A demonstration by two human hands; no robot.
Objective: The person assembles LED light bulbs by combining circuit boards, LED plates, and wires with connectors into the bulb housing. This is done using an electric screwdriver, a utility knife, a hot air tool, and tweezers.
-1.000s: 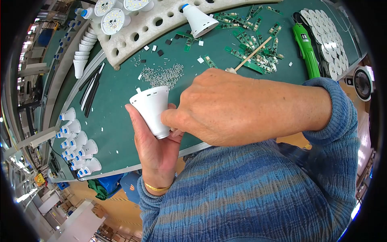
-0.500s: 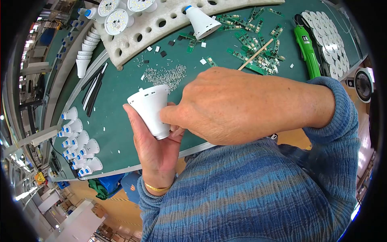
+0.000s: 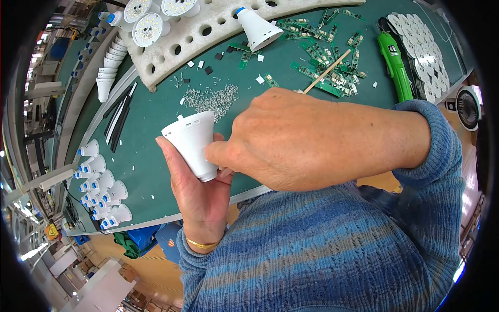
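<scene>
A white cone-shaped LED bulb housing [image 3: 191, 143] is tilted above the front of the bench, its wide slotted rim up and narrow collar down. My left hand [image 3: 200, 192] cradles it from below, with the thumb along its left side and the fingers behind. From the right, my right hand [image 3: 291, 140] grips the side of the housing with its fingertips; its other fingers are mostly hidden. Just beyond both hands lies a heap of small screws [image 3: 213, 101]. A wooden stick [image 3: 327, 72] shows behind my right hand, resting across green circuit boards [image 3: 332, 49].
A green electric screwdriver [image 3: 394, 65] lies at the right beside stacked white discs [image 3: 422, 57]. The holed foam rack [image 3: 163, 60] stands at the back, near another housing [image 3: 257, 30]. Blue-tipped housings [image 3: 106, 192] and black-and-white strips [image 3: 119, 117] lie on the left.
The housing has turned a little between my hands, so the slots near its rim sit differently. The whole view has shifted slightly.
</scene>
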